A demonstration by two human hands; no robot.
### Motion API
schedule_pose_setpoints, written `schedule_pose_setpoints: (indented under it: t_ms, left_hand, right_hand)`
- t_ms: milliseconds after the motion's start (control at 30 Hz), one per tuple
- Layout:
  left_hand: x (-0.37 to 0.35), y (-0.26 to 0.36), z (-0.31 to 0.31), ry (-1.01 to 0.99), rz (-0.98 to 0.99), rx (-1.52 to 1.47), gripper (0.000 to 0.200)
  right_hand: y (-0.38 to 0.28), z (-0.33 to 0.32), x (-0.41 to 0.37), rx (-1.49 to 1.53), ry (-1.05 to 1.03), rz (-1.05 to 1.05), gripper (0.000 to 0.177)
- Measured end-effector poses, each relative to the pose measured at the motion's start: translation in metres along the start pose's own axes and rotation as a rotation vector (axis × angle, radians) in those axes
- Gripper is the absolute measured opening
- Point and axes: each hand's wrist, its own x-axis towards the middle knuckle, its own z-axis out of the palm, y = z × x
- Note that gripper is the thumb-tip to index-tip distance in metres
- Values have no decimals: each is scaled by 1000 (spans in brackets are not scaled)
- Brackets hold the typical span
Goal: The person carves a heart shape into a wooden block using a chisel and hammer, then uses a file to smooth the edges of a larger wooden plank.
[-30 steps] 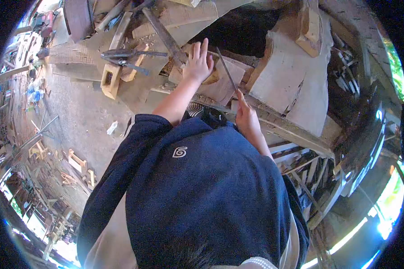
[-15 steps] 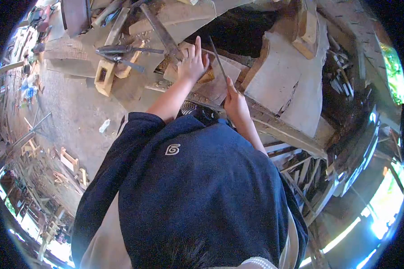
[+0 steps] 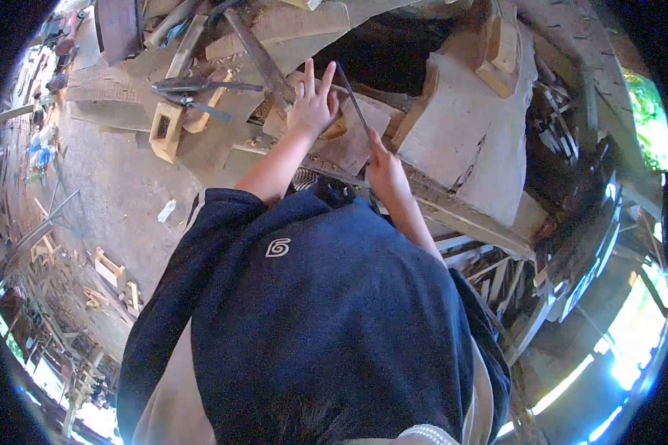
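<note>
My right hand is closed around the near end of a long, thin dark file, which points away from me and slants up to the left. My left hand lies over a small block of wood, its fingers stretched out and spread. One of its fingertips is right at the far end of the file. Flat pale boards lie beneath both hands. Just beyond my left hand, a long dark bar rests across the wood.
A wide slab with a cracked edge lies to the right, a thick wood block on it. Left of my hands, a hand plane rests on a mortised timber. A dark gap opens behind the boards.
The fingers of my left hand have spread, two now stretched forward, one near the file's tip. The file stays in my right hand. The whole view has shifted slightly left.
</note>
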Motion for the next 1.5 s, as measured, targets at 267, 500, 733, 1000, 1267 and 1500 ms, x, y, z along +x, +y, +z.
schedule_pose_setpoints:
  t_ms: [267,500,733,1000,1267,1500]
  left_hand:
    - [0,2,-7,-62,-9,9,70]
    - [4,-8,16,217,134,80,66]
    - [2,-1,-2,26,98,-20,69]
    - [2,2,-6,3,66,-23,69]
    - [3,-6,8,172,122,131,67]
    - [3,-5,8,204,148,73,65]
  right_hand:
    - [18,-9,-45,26,22,-31,50]
    - [32,-18,-84,78,-128,123,61]
    - [37,8,-42,-106,62,-119,67]
    - [52,16,-59,-106,54,-152,76]
    - [52,12,-62,-112,66,-67,69]
    - [60,8,-72,-87,54,-118,69]
